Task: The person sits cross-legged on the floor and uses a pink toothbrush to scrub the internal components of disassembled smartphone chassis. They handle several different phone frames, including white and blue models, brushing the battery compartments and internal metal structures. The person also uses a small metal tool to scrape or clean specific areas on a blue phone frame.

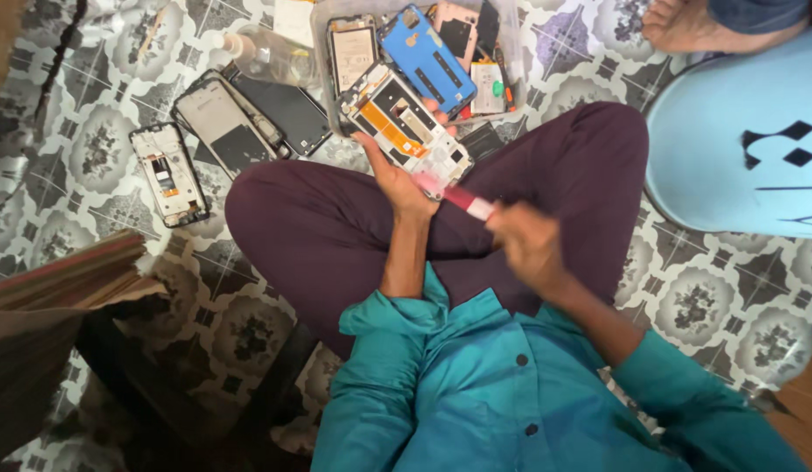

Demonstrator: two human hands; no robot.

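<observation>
Left hand (397, 179): grip closed on the near edge of an opened phone (406, 127), thumb on one side, fingertips showing past the far side. Phone held tilted above the lap, back cover off, orange and white innards face up.

Right hand (528, 245): blurred, grip closed on a red-and-white tool (467, 203). The tool's red end meets the phone's lower corner; exact contact lost in blur.

Below the hands: crossed legs in dark maroon trousers (336, 227), teal shirt (476, 385) nearest the camera. Knees spread wide to either side, so the hands work in the gap between them.

Beyond the phone, on the patterned tile floor (712, 297): a clear tray (323, 52) crowded with phone parts, among them a blue back cover (423, 52). The held phone's far end overlaps the tray's near edge in view.

Left of the tray: a clear bottle (266, 52) lying on its side, a dark screen panel (288, 114), a grey frame (222, 127) just beside it, and a separate phone frame (168, 173) set apart, near the left knee.

Right side: a pale blue stool (729, 149) close against the right knee; another person's bare foot (686, 26) at the top edge.

Lower left: brown cardboard (56, 280) at the frame's edge. Open tile shows lower right, past the right elbow.
</observation>
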